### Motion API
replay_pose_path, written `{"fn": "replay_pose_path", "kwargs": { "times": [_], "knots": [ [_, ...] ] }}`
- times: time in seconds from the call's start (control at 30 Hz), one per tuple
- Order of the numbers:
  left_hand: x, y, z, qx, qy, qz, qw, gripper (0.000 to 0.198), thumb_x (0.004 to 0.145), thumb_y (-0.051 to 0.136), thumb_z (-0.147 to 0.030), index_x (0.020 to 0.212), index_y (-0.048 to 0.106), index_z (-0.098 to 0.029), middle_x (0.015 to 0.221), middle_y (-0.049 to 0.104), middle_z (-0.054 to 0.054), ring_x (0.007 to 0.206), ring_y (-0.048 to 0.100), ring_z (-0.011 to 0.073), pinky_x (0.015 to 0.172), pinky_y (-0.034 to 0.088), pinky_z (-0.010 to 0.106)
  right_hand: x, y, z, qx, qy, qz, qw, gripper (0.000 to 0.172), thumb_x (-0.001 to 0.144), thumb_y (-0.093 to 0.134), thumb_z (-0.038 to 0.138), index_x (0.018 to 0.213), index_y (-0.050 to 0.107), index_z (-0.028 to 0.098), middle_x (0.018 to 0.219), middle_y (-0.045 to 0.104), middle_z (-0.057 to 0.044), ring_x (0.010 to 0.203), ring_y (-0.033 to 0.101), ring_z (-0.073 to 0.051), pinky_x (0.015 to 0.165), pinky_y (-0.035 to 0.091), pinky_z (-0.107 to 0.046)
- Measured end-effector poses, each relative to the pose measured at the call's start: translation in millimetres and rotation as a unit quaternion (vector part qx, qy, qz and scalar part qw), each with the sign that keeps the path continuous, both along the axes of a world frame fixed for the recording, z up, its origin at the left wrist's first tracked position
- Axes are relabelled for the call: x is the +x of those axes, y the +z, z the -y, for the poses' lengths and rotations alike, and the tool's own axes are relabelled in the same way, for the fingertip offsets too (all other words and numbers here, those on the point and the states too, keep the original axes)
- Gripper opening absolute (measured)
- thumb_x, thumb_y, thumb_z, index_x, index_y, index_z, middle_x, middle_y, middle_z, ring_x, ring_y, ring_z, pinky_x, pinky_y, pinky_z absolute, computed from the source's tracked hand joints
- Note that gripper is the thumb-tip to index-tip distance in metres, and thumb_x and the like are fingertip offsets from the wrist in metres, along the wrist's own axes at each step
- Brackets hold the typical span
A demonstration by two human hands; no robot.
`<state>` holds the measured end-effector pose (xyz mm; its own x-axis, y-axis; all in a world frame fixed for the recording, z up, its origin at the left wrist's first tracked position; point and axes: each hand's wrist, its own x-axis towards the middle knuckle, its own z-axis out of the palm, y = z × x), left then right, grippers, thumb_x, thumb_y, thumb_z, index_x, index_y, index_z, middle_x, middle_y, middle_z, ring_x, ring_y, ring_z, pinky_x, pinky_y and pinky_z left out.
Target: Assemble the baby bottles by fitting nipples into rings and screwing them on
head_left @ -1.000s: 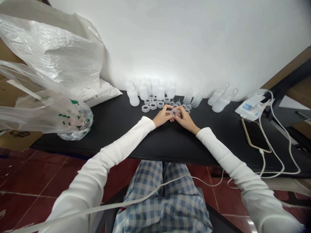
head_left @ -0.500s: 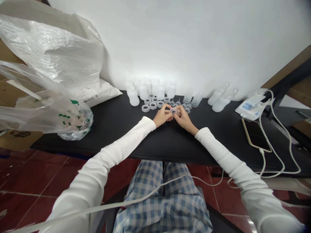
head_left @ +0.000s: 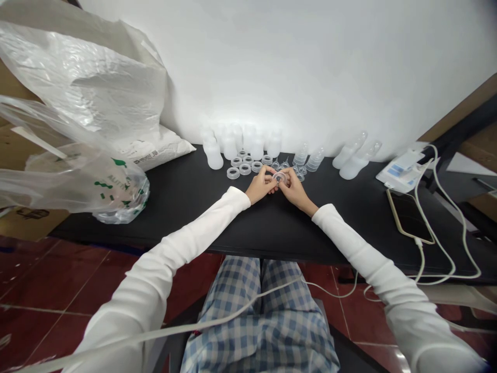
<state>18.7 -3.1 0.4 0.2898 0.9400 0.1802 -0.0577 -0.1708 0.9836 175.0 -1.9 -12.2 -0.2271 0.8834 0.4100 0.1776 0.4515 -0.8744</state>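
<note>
My left hand [head_left: 261, 188] and my right hand [head_left: 295, 190] meet over the middle of the black table [head_left: 186, 194], fingers curled round a small clear plastic ring [head_left: 279, 178] held between them. Just beyond the hands lie several loose translucent rings [head_left: 244, 168] and small clear teats [head_left: 285, 165]. Behind those stand several white plastic bottles [head_left: 214, 154] in a row against the wall.
Clear stacked caps [head_left: 313, 159] and two lying bottles [head_left: 353, 161] sit to the right. A phone [head_left: 410, 216] with white cables [head_left: 446, 207] and a white device [head_left: 402, 171] lie at far right. Plastic bags [head_left: 77, 181] and a white sack [head_left: 155, 148] fill the left.
Both hands have shifted very slightly away from me with the ring still between them; otherwise nothing has moved.
</note>
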Motion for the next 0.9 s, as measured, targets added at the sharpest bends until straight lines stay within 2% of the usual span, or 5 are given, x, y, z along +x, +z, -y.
{"fn": "replay_pose_path", "kwargs": {
  "times": [0.27, 0.43, 0.53, 0.73, 0.9],
  "knots": [
    [1.4, 3.1, 2.8, 0.014, 0.039, -0.015, 0.999, 0.025, 0.083, 0.066, -0.018, 0.097, 0.046, -0.021, 0.055, 0.061, -0.011, 0.047, 0.054, 0.0059, 0.051, 0.040, 0.017, -5.2, -0.9, 1.3, 0.002, -0.023, 0.003, 1.000, 0.040, 0.087, 0.063, 0.059, 0.100, 0.043, 0.027, 0.079, 0.061, 0.001, 0.067, 0.061, -0.017, 0.063, 0.052, -0.034],
    [1.3, 4.7, 4.2, 0.013, 0.045, -0.013, 0.999, 0.024, 0.084, 0.065, -0.016, 0.096, 0.045, -0.021, 0.055, 0.060, -0.011, 0.047, 0.052, 0.0057, 0.051, 0.039, 0.018, -5.8, 1.3, 4.2, 0.024, -0.053, 0.032, 0.998, 0.038, 0.092, 0.056, 0.063, 0.099, 0.046, 0.027, 0.078, 0.061, 0.000, 0.064, 0.057, -0.017, 0.060, 0.048, -0.033],
    [1.5, 3.5, 3.9, 0.009, 0.036, -0.006, 0.999, 0.026, 0.085, 0.068, -0.018, 0.096, 0.045, -0.021, 0.056, 0.059, -0.011, 0.046, 0.051, 0.0054, 0.051, 0.038, 0.017, -4.5, 3.6, 6.0, 0.030, -0.062, 0.045, 0.997, 0.036, 0.095, 0.052, 0.062, 0.098, 0.047, 0.027, 0.078, 0.061, 0.000, 0.066, 0.057, -0.018, 0.062, 0.049, -0.034],
    [2.1, 1.8, -1.1, -0.026, -0.001, 0.040, 0.999, 0.029, 0.087, 0.068, -0.016, 0.098, 0.041, -0.021, 0.060, 0.063, -0.009, 0.051, 0.058, 0.0069, 0.052, 0.040, 0.018, -1.8, 3.3, 3.8, 0.012, -0.034, 0.040, 0.999, 0.039, 0.092, 0.056, 0.063, 0.102, 0.047, 0.026, 0.087, 0.063, -0.001, 0.076, 0.061, -0.019, 0.070, 0.054, -0.036],
    [2.1, -0.2, -3.0, -0.030, -0.015, 0.048, 0.998, 0.036, 0.083, 0.070, -0.013, 0.097, 0.039, -0.022, 0.061, 0.062, -0.010, 0.053, 0.059, 0.0072, 0.054, 0.042, 0.019, -2.4, 0.7, 1.9, 0.012, -0.020, 0.041, 0.999, 0.039, 0.091, 0.056, 0.061, 0.103, 0.046, 0.026, 0.085, 0.060, -0.001, 0.073, 0.061, -0.018, 0.069, 0.053, -0.035]
  ]
}}
